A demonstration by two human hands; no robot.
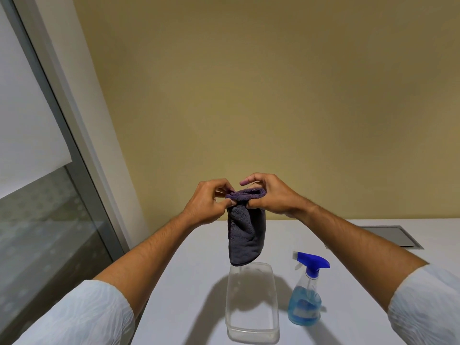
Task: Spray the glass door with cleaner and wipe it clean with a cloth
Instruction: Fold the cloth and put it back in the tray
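Observation:
A dark grey-purple cloth (245, 235) hangs folded in the air above the white table (194, 265). My left hand (207, 202) pinches its top edge from the left, and my right hand (270, 195) grips the same edge from the right. A clear spray bottle (305, 298) with blue liquid and a blue trigger head stands upright on the table, to the right of the cloth and below my right forearm. The glass door (37, 220) with a grey metal frame fills the left side; a white blind covers its upper part.
A clear plastic container (252, 329) lies on the table right under the hanging cloth, left of the spray bottle. A grey rectangular hatch (395, 236) is set into the table at the far right. A plain beige wall (249, 95) stands behind the table.

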